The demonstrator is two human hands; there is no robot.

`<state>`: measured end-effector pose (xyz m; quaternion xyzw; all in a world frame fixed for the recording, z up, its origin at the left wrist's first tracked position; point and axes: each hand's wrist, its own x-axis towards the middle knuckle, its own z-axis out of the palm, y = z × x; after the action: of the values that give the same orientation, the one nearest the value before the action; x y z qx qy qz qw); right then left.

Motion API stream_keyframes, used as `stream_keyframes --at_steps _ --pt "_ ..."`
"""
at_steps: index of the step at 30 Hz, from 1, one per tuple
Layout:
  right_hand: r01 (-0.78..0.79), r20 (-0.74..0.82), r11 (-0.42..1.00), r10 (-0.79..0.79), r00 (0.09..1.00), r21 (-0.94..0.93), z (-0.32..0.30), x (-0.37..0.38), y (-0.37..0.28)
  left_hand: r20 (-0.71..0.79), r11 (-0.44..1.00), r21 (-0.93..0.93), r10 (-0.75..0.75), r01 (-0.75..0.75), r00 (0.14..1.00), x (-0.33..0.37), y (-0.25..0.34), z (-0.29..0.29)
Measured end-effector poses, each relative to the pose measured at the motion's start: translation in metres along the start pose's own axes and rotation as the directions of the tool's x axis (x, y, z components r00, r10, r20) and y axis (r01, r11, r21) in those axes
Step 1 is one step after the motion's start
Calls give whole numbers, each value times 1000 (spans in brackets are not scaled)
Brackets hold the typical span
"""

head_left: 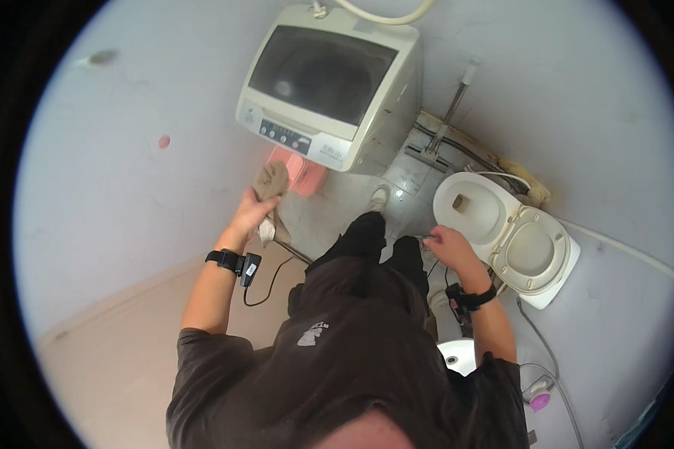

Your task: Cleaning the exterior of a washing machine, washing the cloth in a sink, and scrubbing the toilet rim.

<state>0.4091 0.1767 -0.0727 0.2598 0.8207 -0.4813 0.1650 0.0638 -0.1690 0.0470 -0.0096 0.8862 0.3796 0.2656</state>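
My left hand is closed round a bunched beige-brown cloth, part of which hangs below the fingers. This hand is just in front of the washing machine, beside a pink plastic basin on the floor. Over on the right, my right hand is low beside the toilet, its fingers curled together. Something small and greyish shows at their tips, too small to name.
A floor squeegee leans on the far wall beside the washing machine, whose dark lid is down. Pipes and hoses run along the right wall. A white sink is partly hidden by my right arm. Cables hang from bands on both wrists.
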Motion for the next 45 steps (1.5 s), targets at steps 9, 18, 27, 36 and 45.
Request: stream_keyframes --at_steps 9,18,27,36,45 --pt "-179 253 820 43 966 543 140 59 -184 735 997 -76 71 -23 674 -12 -68 17" --pt "-239 440 874 32 897 424 271 144 -252 398 970 126 143 -208 906 44 -190 -122" --pt "301 129 675 -294 947 -674 311 295 -329 52 866 265 425 -423 903 133 -290 -166" --pt "638 5 662 -693 721 -393 383 488 -303 -317 789 603 375 -120 871 278 -363 -98" --pt "357 173 793 -312 934 -495 472 557 -122 116 954 287 48 -80 992 340 -527 68"
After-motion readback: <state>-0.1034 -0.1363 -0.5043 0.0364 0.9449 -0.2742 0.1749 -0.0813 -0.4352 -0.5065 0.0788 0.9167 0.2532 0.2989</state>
